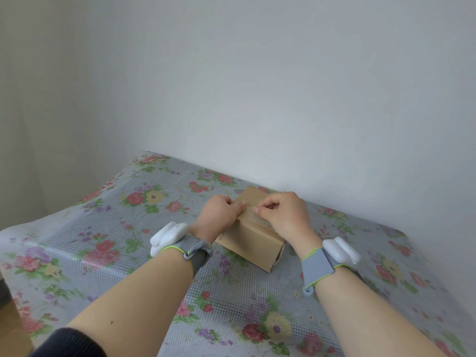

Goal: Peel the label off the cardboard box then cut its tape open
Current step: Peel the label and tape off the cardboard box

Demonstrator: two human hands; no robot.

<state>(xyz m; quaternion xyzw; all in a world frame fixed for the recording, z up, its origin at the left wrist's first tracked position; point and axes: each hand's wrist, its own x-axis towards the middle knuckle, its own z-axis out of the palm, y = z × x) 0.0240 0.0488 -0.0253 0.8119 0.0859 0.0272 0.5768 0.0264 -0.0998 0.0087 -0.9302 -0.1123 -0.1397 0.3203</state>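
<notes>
Small brown cardboard box [253,235] on the floral plastic tablecloth [108,243], near the wall. Left hand [219,215] curled against its top left edge, steadying. Right hand [283,215] pinching at the top face, likely the label edge, itself hidden. Best peel low and slow, box held down.
</notes>
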